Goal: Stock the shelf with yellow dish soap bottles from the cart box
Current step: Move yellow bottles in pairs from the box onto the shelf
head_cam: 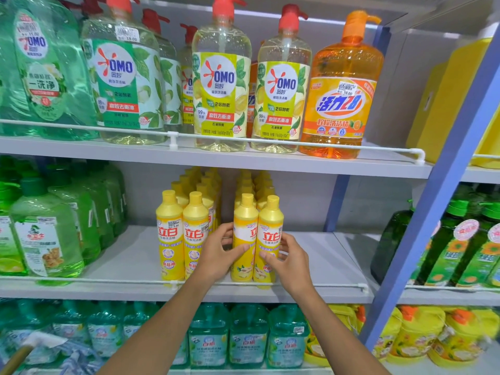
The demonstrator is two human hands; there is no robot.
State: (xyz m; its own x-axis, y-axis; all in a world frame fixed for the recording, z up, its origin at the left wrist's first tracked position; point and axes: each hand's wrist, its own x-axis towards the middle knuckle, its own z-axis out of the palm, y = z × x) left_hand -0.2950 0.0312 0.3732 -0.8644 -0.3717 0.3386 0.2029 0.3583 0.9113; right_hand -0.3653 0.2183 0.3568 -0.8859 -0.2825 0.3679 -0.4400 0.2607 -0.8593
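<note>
Gripping two front yellow dish soap bottles on middle shelf (311,255): left hand (216,253) holds left bottle (243,239), right hand (292,258) holds right bottle (269,239), upright, touching, behind front rail (311,286).

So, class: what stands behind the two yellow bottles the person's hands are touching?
Behind the two front bottles more yellow bottles run back in rows; only caps and shoulders show. How far back the rows reach is hidden.
</note>
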